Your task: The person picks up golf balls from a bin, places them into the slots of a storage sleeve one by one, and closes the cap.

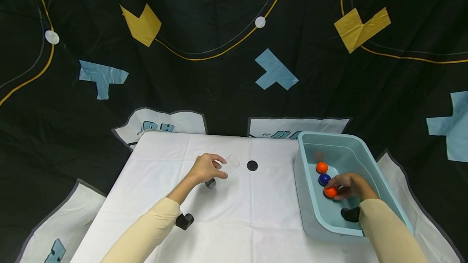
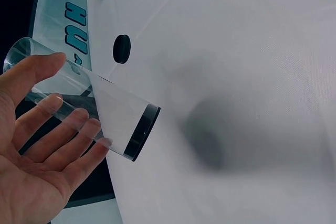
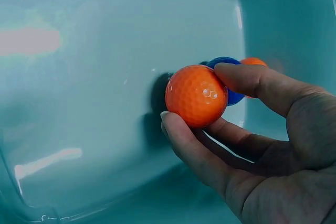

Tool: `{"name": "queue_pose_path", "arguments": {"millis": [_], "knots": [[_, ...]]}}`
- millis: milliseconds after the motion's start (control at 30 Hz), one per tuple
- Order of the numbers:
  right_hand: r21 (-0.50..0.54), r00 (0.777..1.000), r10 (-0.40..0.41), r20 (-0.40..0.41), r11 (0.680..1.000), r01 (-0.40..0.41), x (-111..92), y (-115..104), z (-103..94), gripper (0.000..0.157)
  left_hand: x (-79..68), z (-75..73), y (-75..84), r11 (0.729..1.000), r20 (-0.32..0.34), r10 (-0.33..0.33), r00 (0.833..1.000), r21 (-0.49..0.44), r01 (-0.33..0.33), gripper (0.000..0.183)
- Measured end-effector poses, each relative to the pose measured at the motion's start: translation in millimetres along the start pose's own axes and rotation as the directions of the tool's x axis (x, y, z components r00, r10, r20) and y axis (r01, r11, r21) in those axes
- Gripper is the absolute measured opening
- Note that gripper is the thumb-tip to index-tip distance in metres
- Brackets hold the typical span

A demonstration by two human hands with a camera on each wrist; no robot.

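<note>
My left hand [image 1: 206, 168] holds a clear tube [image 2: 118, 108] tilted above the white table, thumb on one side and fingers along the other. A black cap [image 2: 143, 132] closes the tube's lower end, while its other end looks uncapped. Nearby on the cloth lies a round black lid [image 1: 252, 165]. Inside the light blue bin [image 1: 303, 210], my right hand [image 1: 351, 186] pinches an orange golf ball [image 3: 195, 96] between thumb and fingertips. Just past it sit a blue ball [image 1: 323, 180] and a second orange ball [image 1: 321, 167] on the bin's floor.
The bin stands at the right side of the white-covered table [image 1: 219, 230], its walls rising around my right hand. Behind the table hangs a black cloth [image 1: 204, 88] with yellow and blue tape pieces. Dark wrist devices [image 1: 184, 221] sit on both forearms.
</note>
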State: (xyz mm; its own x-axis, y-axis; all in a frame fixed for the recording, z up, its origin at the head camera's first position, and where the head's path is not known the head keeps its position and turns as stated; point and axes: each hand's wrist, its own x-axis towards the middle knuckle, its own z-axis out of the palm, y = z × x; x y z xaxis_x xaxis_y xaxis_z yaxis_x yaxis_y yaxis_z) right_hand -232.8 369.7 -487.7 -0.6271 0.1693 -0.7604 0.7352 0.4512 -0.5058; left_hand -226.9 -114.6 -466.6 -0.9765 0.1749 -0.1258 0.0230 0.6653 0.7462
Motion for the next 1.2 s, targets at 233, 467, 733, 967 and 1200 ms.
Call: {"name": "queue_pose_path", "arguments": {"millis": [233,467,733,967,1200], "knots": [[0.005,0.996,-0.058,0.070,0.998,0.058,-8,-9,-9.4,0.036,-0.1,2.1,3.9,1.000,-0.004,0.011,1.000,0.014,-0.011,0.038],[0.017,0.986,-0.126,0.109,0.992,0.125,-18,-23,-15.9,0.035,-2.3,1.8,6.7,0.999,-0.011,0.039,0.999,0.027,-0.039,0.037],[-0.034,0.976,-0.192,0.102,0.980,0.196,-33,-36,-20.5,0.048,-2.2,2.0,8.7,0.998,-0.019,0.052,0.998,0.021,-0.051,0.037],[-0.059,0.972,-0.205,0.114,0.975,0.213,-44,-48,-24.4,0.047,-0.1,3.9,9.0,1.000,-0.017,0.025,1.000,0.004,-0.025,0.040],[-0.073,0.961,-0.252,0.112,0.963,0.261,-57,-62,-24.3,0.058,0.1,5.2,9.7,1.000,-0.008,0.016,1.000,-0.011,-0.016,0.043]]}}
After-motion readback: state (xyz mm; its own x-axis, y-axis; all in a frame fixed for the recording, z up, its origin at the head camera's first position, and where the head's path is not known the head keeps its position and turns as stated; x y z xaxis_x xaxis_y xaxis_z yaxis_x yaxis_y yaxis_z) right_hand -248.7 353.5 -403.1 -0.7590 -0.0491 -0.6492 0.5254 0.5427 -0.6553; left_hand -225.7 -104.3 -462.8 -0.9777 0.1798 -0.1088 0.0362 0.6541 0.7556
